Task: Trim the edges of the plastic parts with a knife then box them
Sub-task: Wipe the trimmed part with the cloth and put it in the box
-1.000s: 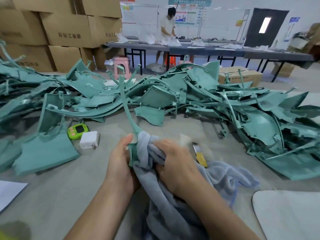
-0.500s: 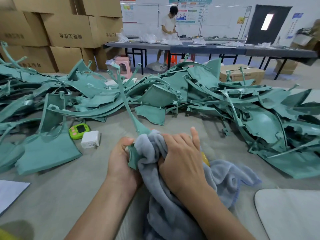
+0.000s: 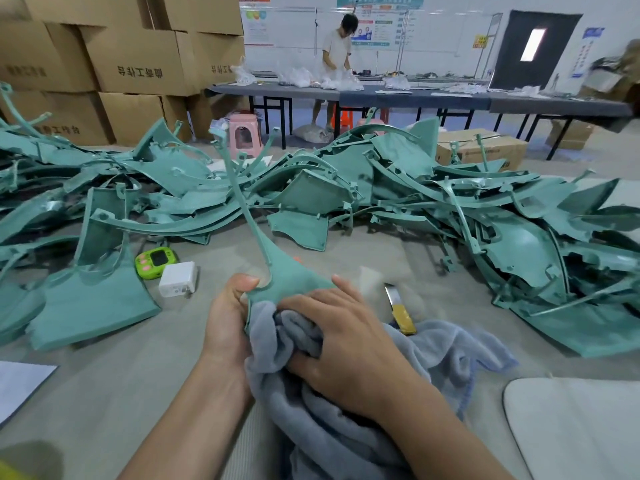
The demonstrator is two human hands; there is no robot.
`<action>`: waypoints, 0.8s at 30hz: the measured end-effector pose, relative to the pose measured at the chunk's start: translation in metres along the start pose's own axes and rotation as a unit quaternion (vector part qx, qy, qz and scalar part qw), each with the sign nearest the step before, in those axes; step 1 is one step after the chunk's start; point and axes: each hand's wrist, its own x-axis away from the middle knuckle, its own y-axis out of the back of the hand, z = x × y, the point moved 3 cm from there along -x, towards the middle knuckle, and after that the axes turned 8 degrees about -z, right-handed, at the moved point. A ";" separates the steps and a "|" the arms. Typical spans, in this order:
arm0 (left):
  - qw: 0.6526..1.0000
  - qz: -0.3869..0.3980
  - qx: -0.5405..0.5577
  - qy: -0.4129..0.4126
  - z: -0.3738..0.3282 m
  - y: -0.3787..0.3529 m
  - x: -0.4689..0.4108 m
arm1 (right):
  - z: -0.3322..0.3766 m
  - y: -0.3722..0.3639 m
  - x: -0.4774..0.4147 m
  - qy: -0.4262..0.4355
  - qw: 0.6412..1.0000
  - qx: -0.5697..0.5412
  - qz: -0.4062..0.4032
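My left hand (image 3: 227,320) grips the wide lower end of a teal plastic part (image 3: 287,275), whose thin curved arm rises toward the pile. My right hand (image 3: 343,344) holds a bunched grey cloth (image 3: 346,441) against the part's lower face. A yellow-handled knife (image 3: 401,311) lies on the table just right of my right hand, partly over the cloth. A large heap of teal plastic parts (image 3: 381,188) spreads across the far side of the table.
A green gadget (image 3: 156,261) and a white charger (image 3: 178,278) lie left of my hands. A white sheet (image 3: 17,386) is at the left edge, a pale board (image 3: 575,427) at bottom right. Stacked cardboard boxes (image 3: 131,60) stand behind; a person (image 3: 337,50) works at a far table.
My right hand has slid the cloth down the part, uncovering its wide teal end. The knife, hidden half a second ago, shows again beside my hand.
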 end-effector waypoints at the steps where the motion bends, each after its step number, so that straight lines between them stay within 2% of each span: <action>1: 0.999 0.015 -0.027 -0.025 -0.004 -0.001 -0.003 | -0.002 0.000 0.000 -0.016 1.000 0.018 -0.016; 3: 0.998 0.003 0.015 -0.063 -0.008 0.003 -0.005 | -0.012 0.003 -0.001 -0.071 0.992 0.080 -0.063; 7: 0.998 -0.016 -0.051 -0.022 0.004 -0.006 -0.004 | -0.025 0.021 -0.004 -0.171 0.960 0.148 -0.166; 9: 0.993 -0.045 -0.113 -0.004 0.007 -0.002 -0.003 | -0.029 0.024 -0.007 -0.167 0.956 0.177 -0.164; 13: 0.979 -0.039 -0.190 0.057 0.012 -0.001 0.002 | -0.028 0.030 -0.018 -0.138 0.956 0.194 -0.171; 18: 0.972 0.024 -0.218 0.086 0.015 -0.006 0.007 | -0.021 0.041 -0.032 -0.130 0.949 0.206 -0.201; 21: 0.962 0.041 -0.262 0.058 0.013 -0.001 0.002 | -0.014 0.043 -0.036 -0.123 0.955 0.196 -0.183; 24: 0.952 0.010 -0.307 0.011 0.011 0.001 -0.004 | -0.011 0.039 -0.029 -0.081 0.970 0.209 -0.089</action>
